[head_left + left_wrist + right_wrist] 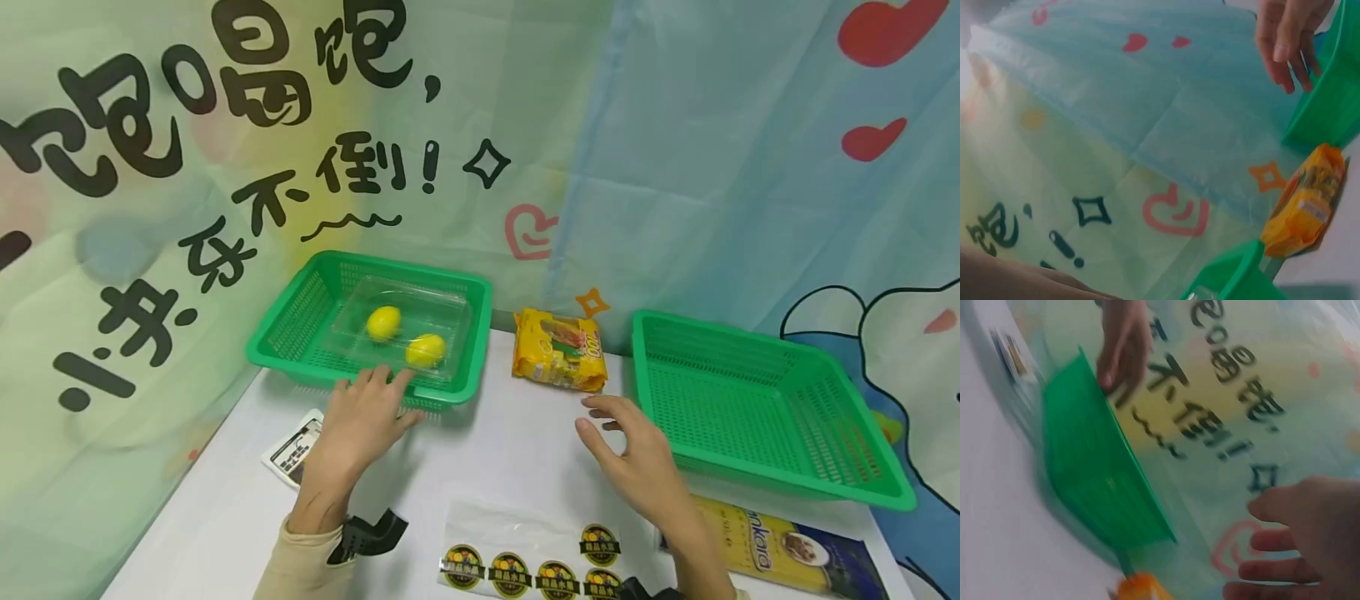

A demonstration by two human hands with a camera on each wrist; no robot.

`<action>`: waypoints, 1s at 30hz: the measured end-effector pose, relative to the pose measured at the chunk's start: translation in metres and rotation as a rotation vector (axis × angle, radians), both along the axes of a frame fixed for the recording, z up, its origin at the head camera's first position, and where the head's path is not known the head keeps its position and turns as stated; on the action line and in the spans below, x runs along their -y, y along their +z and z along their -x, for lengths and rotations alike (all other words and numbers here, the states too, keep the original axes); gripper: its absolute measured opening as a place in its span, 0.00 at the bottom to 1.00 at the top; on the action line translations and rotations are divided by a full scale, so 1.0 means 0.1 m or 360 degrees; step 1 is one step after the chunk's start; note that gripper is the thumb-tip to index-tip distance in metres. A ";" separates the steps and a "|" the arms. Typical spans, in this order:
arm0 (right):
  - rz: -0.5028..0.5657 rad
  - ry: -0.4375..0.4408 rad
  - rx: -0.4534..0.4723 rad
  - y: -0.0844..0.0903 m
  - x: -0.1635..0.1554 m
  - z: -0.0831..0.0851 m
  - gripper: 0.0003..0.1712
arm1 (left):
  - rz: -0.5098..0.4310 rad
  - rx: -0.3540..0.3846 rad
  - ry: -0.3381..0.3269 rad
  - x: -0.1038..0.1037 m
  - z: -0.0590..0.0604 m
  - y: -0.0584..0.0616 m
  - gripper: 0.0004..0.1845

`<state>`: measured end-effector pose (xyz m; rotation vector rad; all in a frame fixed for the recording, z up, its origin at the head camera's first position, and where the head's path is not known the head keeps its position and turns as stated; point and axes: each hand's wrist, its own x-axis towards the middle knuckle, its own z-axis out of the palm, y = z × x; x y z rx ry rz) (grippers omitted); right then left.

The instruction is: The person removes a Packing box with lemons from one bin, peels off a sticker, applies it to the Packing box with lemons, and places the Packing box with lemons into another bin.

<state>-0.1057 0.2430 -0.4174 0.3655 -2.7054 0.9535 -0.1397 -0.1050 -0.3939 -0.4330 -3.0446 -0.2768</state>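
Two lemons (426, 351) lie in a clear plastic box (450, 310) inside the left green basket (300, 364). My left hand (367, 421) is at that basket's front rim, its fingers extended over the edge close to the box. My right hand (633, 454) hovers above the table between the two baskets, thumb and fingers apart with nothing between them. Beyond its fingertips stands a yellow snack packet (561, 350). In the right wrist view, the right hand's fingers (1279, 570) are spread, while the left hand (1124, 353) reaches down at the basket's rim.
A second green basket (765, 417) stands at the right, with a yellow and blue pasta packet (787, 546) in front. A sheet of round stickers (525, 550) lies at the table's front. Left of centre is a white labelled packet (292, 450). Printed cloth (712, 167) hangs behind.
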 end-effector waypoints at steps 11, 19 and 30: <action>0.0489 0.0127 0.0153 0.12 1.10 0.53 0.21 | -0.0173 -0.0066 0.0148 0.37 0.21 -0.13 0.19; 0.0495 0.0046 0.0268 0.09 1.61 0.80 0.26 | -0.0202 -0.0091 0.0171 0.44 0.23 -0.16 0.19; 0.0301 -0.0076 0.0381 0.03 1.92 1.00 0.42 | -0.0177 -0.0057 0.0177 0.44 0.24 -0.16 0.19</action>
